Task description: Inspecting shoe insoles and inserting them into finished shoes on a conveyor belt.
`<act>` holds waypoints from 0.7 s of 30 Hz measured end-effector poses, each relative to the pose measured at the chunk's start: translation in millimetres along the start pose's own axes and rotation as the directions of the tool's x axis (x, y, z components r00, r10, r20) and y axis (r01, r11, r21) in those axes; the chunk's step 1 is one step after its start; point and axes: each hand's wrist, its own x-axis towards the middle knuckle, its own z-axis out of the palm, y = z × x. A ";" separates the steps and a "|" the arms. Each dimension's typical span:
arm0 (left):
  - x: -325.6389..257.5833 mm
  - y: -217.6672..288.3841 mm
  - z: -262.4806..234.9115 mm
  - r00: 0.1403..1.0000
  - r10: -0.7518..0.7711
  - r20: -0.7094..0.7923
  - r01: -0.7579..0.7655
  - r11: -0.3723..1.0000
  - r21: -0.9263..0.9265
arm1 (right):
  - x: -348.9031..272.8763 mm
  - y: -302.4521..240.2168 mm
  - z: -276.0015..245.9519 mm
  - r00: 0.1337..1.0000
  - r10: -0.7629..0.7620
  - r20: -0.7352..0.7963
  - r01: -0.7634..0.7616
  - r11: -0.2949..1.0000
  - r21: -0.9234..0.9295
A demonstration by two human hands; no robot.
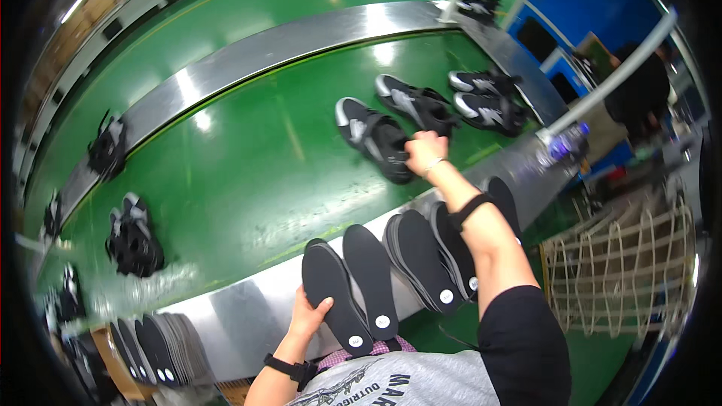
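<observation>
My right hand (423, 152) reaches out over the green conveyor belt (248, 173) and grips the heel end of a black and grey sneaker (374, 137). My left hand (308, 316) holds a black insole (335, 297) at the steel rim near my body. Beside it lie more black insoles (421, 256) fanned along the rim. A second sneaker (415, 105) lies just beyond the held one.
A pair of sneakers (487, 101) sits at the belt's right end, with more black shoes (131, 237) on the left side. A stack of insoles (162, 346) stands at lower left. A person in black (639, 90) stands at right beside a netted bin (624, 271).
</observation>
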 end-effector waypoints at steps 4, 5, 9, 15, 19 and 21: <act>-4.4 -20.0 -3.3 0.982 0.176 -0.071 -0.163 0.974 0.155 | 13.5 22.7 -21.0 0.980 0.184 -0.079 -0.189 0.980 -0.057; -1.8 -20.8 -1.0 0.973 0.223 -0.062 -0.204 0.952 0.227 | 30.1 50.3 0.5 0.976 0.214 0.045 -0.215 0.977 0.010; -4.8 0.9 7.6 0.969 0.234 -0.082 -0.189 0.910 0.370 | 61.4 103.6 23.4 0.994 -0.112 -0.008 0.111 0.961 0.254; -4.3 -6.9 9.1 0.978 0.161 -0.129 -0.110 0.936 0.334 | 36.2 44.0 8.4 0.998 -0.032 -0.054 0.054 0.875 0.481; -2.5 -24.4 7.0 0.980 0.165 -0.109 -0.129 0.952 0.279 | -22.9 -27.0 -65.2 0.992 -0.093 0.080 -0.039 0.379 0.925; -4.3 -22.8 6.7 0.972 0.205 -0.111 -0.174 0.955 0.240 | -49.6 -49.6 -87.5 0.970 -0.242 0.004 0.075 0.317 0.945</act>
